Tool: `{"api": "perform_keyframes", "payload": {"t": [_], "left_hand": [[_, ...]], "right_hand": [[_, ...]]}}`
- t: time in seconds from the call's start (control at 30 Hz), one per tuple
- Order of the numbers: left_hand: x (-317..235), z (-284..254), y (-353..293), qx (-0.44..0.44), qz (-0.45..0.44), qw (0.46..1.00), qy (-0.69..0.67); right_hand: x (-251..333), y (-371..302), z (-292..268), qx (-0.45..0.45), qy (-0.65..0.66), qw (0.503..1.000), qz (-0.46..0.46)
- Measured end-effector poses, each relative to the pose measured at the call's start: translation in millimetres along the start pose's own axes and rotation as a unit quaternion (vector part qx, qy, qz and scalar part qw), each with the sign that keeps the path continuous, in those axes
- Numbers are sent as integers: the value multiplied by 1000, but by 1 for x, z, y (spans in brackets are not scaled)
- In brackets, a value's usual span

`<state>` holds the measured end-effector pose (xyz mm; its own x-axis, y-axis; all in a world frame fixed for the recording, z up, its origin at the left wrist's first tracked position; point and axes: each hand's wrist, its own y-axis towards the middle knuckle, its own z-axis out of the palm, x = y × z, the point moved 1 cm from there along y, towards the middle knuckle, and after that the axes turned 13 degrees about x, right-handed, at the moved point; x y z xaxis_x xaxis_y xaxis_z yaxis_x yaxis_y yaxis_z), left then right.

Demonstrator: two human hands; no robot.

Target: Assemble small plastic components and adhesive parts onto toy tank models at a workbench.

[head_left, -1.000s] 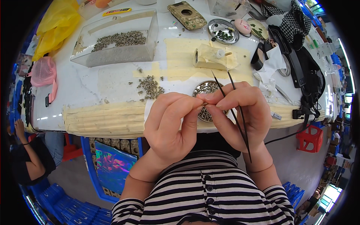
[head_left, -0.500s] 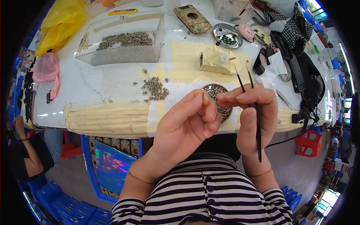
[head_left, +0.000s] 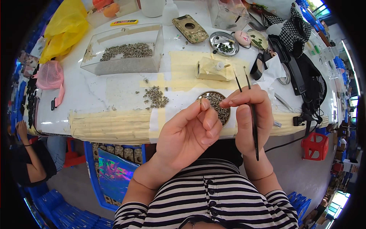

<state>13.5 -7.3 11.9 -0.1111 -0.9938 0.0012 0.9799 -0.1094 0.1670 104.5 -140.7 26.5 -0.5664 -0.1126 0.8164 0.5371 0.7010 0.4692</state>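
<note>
Thumb and forefinger of my left hand (head_left: 187,135) are pinched together on a tiny brownish piece, too small to name. My right hand (head_left: 254,118) holds black tweezers (head_left: 254,129) between its fingers, their two tips spread apart and pointing away from me over the table. A tiny speck shows at one tip. Both hands hover at the near table edge, fingertips facing each other. Partly hidden behind them is a round dish (head_left: 228,117) full of small grey-brown parts (head_left: 214,100). A loose pile of similar parts (head_left: 156,97) lies left of the dish.
A clear bin (head_left: 126,68) with more small parts stands far left. Beyond the hands are a taped block (head_left: 209,70), a camouflage toy tank hull (head_left: 190,28) and a metal dish (head_left: 233,49) of dark green pieces. Straps and a black bag (head_left: 313,82) lie right. Another person sits far left.
The whole view has shifted slightly, so things on the table appear a bit lower. My hands keep nearly the same pose, the left still pinching and the right still holding the tweezers.
</note>
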Motion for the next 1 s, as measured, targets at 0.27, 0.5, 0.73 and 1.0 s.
{"api": "perform_keyframes", "payload": {"t": [0.27,0.5,0.73,1.0], "left_hand": [[6,6,0,-10,-21,1000,17],[7,0,-3,-28,31,974,221],[2,2,-6,-62,234,695,677],[-2,3,-9,-17,286,495,820]], "right_hand": [[10,5,8,20,96,995,15],[9,7,7,15,97,995,16],[21,7,-9,61,-123,990,-20],[41,2,-13,40,-201,978,-26]]}}
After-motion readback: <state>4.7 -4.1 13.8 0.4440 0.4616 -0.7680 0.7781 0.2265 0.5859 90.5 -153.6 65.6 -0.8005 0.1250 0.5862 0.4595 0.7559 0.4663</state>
